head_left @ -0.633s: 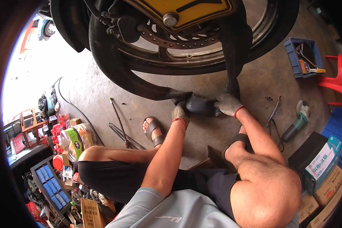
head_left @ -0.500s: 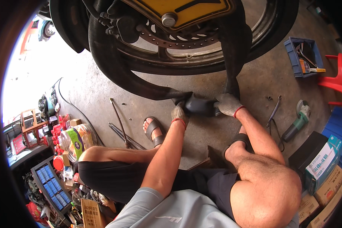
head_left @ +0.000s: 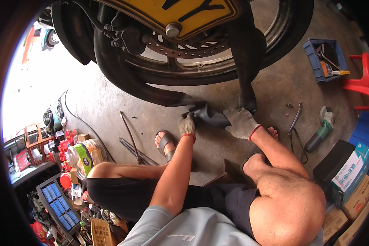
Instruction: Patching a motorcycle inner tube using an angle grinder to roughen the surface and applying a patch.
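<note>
A black rubber inner tube (head_left: 160, 97) hangs in a loop below a motorcycle wheel (head_left: 199, 78), its lowest stretch limp and creased. My left hand (head_left: 187, 124), in a grey knitted work glove with a red cuff, pinches the tube's lower edge left of the middle. On the right, my right hand (head_left: 242, 121), gloved the same way, has its fingers closed over the tube where it bends upward. Part of the tube between the hands droops slightly. A brake disc (head_left: 182, 53) and a yellow plate (head_left: 192, 14) show above.
Long metal bars (head_left: 130, 137) lie on the floor at left, a wrench (head_left: 296, 119) and a green angle grinder (head_left: 322, 130) at right. Beyond are a blue tool crate (head_left: 310, 61) and a red stool (head_left: 367, 80). Boxes (head_left: 356, 197) stand by my right knee.
My right hand has shifted left and slightly down along the tube, its fingers now over the top. The stretch between my hands is drawn nearer me and looks flatter. My left hand has moved slightly left.
</note>
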Action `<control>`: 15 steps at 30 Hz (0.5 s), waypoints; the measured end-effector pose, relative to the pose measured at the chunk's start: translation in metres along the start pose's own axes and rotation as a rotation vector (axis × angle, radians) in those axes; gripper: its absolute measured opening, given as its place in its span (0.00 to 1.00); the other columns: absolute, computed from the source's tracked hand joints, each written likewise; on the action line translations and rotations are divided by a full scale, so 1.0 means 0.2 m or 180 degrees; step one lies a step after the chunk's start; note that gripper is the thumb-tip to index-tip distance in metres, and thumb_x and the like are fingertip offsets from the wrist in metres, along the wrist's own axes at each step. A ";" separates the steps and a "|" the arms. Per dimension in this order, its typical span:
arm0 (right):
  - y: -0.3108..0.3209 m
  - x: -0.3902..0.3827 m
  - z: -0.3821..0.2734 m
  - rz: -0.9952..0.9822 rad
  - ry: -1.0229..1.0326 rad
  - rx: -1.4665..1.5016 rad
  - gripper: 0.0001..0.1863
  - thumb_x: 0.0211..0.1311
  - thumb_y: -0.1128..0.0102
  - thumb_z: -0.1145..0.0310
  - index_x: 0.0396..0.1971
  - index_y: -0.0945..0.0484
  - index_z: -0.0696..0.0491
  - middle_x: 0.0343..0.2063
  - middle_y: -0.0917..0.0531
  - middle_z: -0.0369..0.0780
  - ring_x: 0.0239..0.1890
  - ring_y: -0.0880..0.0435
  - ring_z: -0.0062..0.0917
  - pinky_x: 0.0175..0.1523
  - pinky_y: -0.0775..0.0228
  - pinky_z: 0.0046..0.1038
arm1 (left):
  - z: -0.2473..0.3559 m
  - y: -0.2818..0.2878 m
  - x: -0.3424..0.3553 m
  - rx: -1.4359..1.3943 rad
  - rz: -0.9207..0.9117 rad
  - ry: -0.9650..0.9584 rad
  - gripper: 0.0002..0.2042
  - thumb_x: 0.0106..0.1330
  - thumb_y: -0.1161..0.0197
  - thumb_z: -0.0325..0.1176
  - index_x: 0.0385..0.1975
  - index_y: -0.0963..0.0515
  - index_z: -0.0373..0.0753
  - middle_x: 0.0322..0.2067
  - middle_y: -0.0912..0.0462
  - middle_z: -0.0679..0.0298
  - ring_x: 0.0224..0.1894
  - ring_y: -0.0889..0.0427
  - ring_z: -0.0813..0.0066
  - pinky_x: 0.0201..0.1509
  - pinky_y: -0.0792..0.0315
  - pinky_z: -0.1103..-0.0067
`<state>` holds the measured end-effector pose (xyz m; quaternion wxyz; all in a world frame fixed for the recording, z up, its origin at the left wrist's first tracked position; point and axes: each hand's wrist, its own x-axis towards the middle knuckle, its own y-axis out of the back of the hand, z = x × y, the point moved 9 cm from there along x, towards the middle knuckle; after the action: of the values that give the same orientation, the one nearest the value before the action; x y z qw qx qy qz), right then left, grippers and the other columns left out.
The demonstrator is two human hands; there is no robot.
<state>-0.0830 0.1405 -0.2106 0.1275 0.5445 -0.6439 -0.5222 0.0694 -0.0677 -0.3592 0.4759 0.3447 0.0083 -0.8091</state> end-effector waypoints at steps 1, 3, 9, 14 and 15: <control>0.01 -0.02 0.00 0.0000 -0.0034 0.0002 0.27 0.55 0.37 0.56 0.52 0.28 0.54 0.48 0.22 0.46 0.50 0.21 0.42 0.56 0.31 0.39 | -0.01 -0.01 0.00 0.0008 -0.0033 0.0004 0.13 0.65 0.40 0.37 0.41 0.22 0.34 0.26 0.20 0.64 0.23 0.23 0.76 0.25 0.29 0.78; 0.10 -0.08 0.01 0.0123 -0.0144 0.0032 0.28 0.54 0.36 0.56 0.53 0.29 0.54 0.48 0.23 0.45 0.50 0.22 0.41 0.56 0.32 0.39 | 0.01 -0.06 -0.03 0.0440 -0.0031 -0.0259 0.13 0.64 0.40 0.37 0.42 0.22 0.34 0.28 0.18 0.62 0.25 0.22 0.76 0.27 0.28 0.79; 0.23 -0.03 -0.06 0.1596 0.0668 0.1594 0.15 0.56 0.39 0.63 0.42 0.22 0.52 0.42 0.19 0.44 0.45 0.20 0.40 0.51 0.30 0.39 | 0.02 0.36 0.07 0.2311 0.0046 -0.1171 0.20 0.65 0.48 0.45 0.40 0.21 0.31 0.34 0.17 0.45 0.37 0.18 0.50 0.43 0.28 0.63; 0.52 -0.46 0.65 0.2705 -0.0359 0.1024 0.09 0.61 0.44 0.66 0.37 0.21 0.54 0.38 0.19 0.47 0.40 0.19 0.42 0.45 0.27 0.38 | -0.19 -0.12 -0.38 0.1344 -0.1249 0.0962 0.17 0.65 0.47 0.46 0.26 0.22 0.38 0.15 0.27 0.63 0.12 0.31 0.72 0.15 0.38 0.74; 0.51 -0.52 0.89 0.2878 -0.1136 0.2136 0.11 0.64 0.45 0.64 0.40 0.22 0.54 0.40 0.19 0.48 0.42 0.19 0.43 0.47 0.27 0.37 | -0.23 -0.12 -0.42 0.1510 -0.1526 0.1089 0.17 0.65 0.47 0.47 0.27 0.22 0.39 0.15 0.28 0.64 0.12 0.31 0.72 0.15 0.38 0.74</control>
<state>-0.2323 0.3075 -0.1611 0.0479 0.1303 -0.9535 -0.2674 0.1025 0.0257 -0.3551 0.1717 0.5638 -0.0196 -0.8076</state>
